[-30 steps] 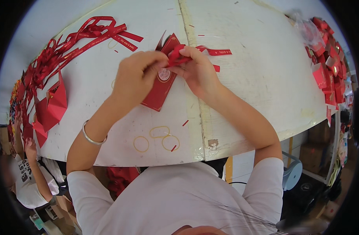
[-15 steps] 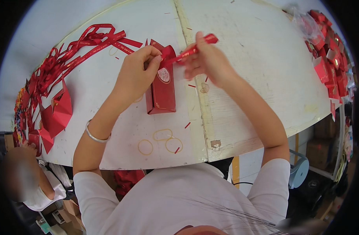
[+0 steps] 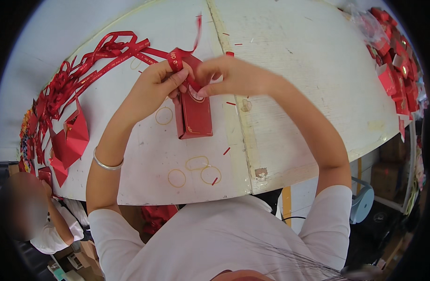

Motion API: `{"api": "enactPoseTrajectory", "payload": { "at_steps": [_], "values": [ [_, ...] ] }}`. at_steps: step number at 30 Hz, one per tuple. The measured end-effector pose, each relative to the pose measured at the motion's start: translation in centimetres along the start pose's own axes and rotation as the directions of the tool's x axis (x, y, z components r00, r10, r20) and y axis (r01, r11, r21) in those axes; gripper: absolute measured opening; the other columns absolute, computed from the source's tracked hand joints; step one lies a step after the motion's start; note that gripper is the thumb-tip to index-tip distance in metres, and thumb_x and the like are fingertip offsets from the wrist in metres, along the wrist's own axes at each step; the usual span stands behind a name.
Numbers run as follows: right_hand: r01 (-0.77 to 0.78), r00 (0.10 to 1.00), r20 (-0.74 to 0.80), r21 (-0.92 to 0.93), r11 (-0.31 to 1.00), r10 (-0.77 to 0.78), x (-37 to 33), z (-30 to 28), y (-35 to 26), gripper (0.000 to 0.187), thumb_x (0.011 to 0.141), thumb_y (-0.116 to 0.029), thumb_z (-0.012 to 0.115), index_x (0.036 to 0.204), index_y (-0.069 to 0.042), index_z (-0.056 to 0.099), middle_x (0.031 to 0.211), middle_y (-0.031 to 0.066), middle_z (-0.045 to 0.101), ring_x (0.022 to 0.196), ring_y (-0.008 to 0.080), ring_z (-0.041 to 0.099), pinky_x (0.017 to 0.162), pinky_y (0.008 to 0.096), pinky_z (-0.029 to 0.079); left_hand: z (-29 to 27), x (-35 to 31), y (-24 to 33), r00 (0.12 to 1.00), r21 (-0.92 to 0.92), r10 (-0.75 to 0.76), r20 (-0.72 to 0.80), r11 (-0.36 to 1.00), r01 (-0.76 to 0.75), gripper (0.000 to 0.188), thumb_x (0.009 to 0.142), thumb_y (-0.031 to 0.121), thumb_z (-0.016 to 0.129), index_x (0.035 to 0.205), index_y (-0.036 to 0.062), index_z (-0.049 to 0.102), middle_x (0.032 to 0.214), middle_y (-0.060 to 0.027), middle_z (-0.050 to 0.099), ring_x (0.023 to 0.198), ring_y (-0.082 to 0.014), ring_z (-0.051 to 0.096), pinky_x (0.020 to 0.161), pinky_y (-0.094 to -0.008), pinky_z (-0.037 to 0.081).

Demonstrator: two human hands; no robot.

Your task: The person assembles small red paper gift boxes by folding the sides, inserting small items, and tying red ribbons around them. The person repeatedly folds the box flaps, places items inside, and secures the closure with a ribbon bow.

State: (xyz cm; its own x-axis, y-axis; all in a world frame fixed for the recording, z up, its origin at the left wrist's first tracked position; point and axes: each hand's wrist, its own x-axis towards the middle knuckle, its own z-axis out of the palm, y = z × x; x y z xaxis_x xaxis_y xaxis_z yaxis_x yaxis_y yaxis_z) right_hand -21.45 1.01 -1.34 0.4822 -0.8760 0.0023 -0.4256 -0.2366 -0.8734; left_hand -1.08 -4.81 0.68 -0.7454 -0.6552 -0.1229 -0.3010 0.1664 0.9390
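Note:
A small red gift box [image 3: 196, 119] with gold corner marks and a pale label lies lengthwise before me on the white table. Red printed ribbon [image 3: 176, 61] loops up over its far half, and one loose tail curls away beyond it. My left hand [image 3: 161, 84] pinches the ribbon at the box's left side, thumb against forefinger. Over the box's right side, my right hand [image 3: 229, 77] is closed with thumb and fingers on the ribbon near the label. The knot or crossing between the hands is partly hidden by the fingers.
A tangle of red ribbons [image 3: 65, 89] and an open red box [image 3: 70, 140] lie at left. Rubber bands [image 3: 177, 178] and ribbon scraps are scattered near me. Many red boxes [image 3: 400, 70] are heaped at far right. Another person [image 3: 51, 225] sits at lower left.
My right hand has come left and down to the box, beside my left hand. The ribbon end it held out to the right now loops over the left thumb, its tail pointing away.

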Motion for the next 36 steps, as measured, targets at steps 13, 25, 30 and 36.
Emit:
{"api": "enactPoseTrajectory", "payload": {
  "at_steps": [13,25,30,36],
  "values": [
    [0.272,0.922,-0.363,0.352,0.896,-0.137,0.6,3.9,2.6,0.017,0.081,-0.002,0.058,0.098,-0.003,0.060,0.099,0.0046,0.057,0.093,0.0144,0.055,0.083,0.0300,0.045,-1.3,0.5,1.2,0.980,0.089,-0.007,0.199,0.996,-0.011,0.021,0.077,0.001,0.063,0.097,0.0019,0.060,0.090,-0.0019,0.062,0.084,-0.0096,0.057,0.079,-0.0260,0.048],
    [0.322,0.817,-0.571,0.339,0.884,-0.078,1.7,6.5,1.7,0.013,0.078,-0.001,0.065,0.089,-0.003,0.059,0.094,0.0048,0.050,0.083,0.0151,0.055,0.073,0.0278,0.047,-0.5,-0.8,0.9,0.956,0.367,0.256,0.141,0.884,-0.291,0.026,0.075,-0.006,0.056,0.099,0.0023,0.050,0.091,-0.0055,0.056,0.090,-0.0177,0.056,0.091,-0.0326,0.043],
    [0.357,0.727,-0.681,0.271,0.894,-0.084,2.4,7.5,1.4,0.013,0.079,0.000,0.064,0.089,-0.004,0.057,0.093,0.0039,0.049,0.080,0.0136,0.055,0.069,0.0271,0.046,-0.2,-1.3,0.7,0.961,0.386,0.267,0.078,0.880,-0.276,0.026,0.076,-0.007,0.056,0.100,0.0024,0.049,0.093,-0.0039,0.052,0.092,-0.0160,0.054,0.094,-0.0353,0.044],
    [0.420,0.671,-0.718,0.164,0.893,-0.184,2.9,7.8,1.1,0.012,0.078,0.002,0.062,0.086,-0.003,0.054,0.090,0.0048,0.049,0.077,0.0156,0.054,0.065,0.0279,0.045,-0.8,-1.3,0.0,0.959,0.393,0.272,0.076,0.876,-0.279,0.031,0.077,-0.007,0.056,0.105,0.0037,0.047,0.094,-0.0052,0.052,0.093,-0.0169,0.054,0.092,-0.0364,0.046]
  ]
}}
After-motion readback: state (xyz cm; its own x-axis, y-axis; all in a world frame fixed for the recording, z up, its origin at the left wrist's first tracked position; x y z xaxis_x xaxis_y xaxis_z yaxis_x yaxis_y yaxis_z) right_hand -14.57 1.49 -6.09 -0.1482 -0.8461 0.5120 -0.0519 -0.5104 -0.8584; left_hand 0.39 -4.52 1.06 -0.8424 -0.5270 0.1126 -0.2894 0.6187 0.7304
